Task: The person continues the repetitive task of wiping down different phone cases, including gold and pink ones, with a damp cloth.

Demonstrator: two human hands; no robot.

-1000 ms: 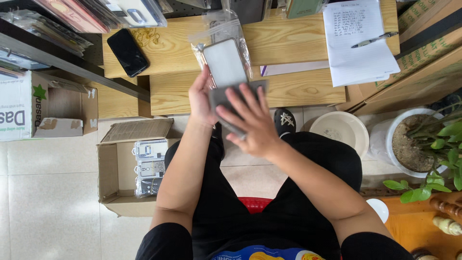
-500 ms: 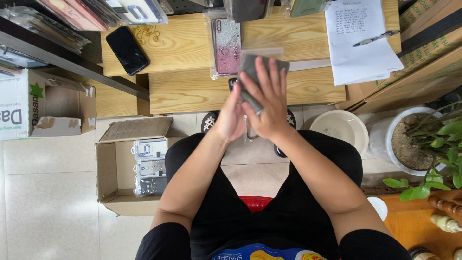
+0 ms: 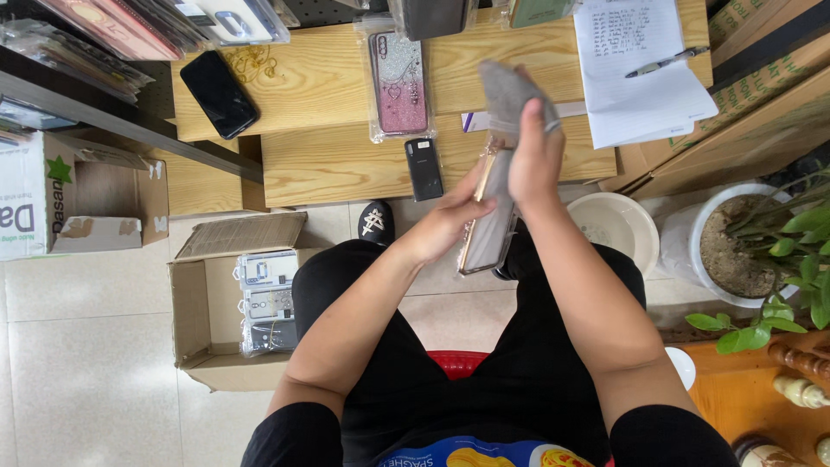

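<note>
The person is sitting on a red stool facing a low wooden bench, both hands raised over the lap. The left hand is gripping a phone with a gold-coloured edge from the side, fingers wrapped around its left rim, holding it tilted nearly on edge so the dark face is only partly showing. The right hand is closing around a grey cloth, pinching it between thumb and fingers and pressing it against the upper end of the phone; a crinkled clear film or wrapper seems to be sitting between cloth and phone, though blur is making that hard to confirm. On the bench, well apart from the hands, a pink glitter phone case in a clear sleeve is lying flat, with a small black phone just below it near the bench edge. A larger black phone is lying at an angle on the left part of the bench. On the right, a sheet of handwritten paper is resting with a pen across its top. On the tiled floor to the left, an open cardboard box is holding packaged phone cases. A white basin is standing beside the right forearm.
</note>
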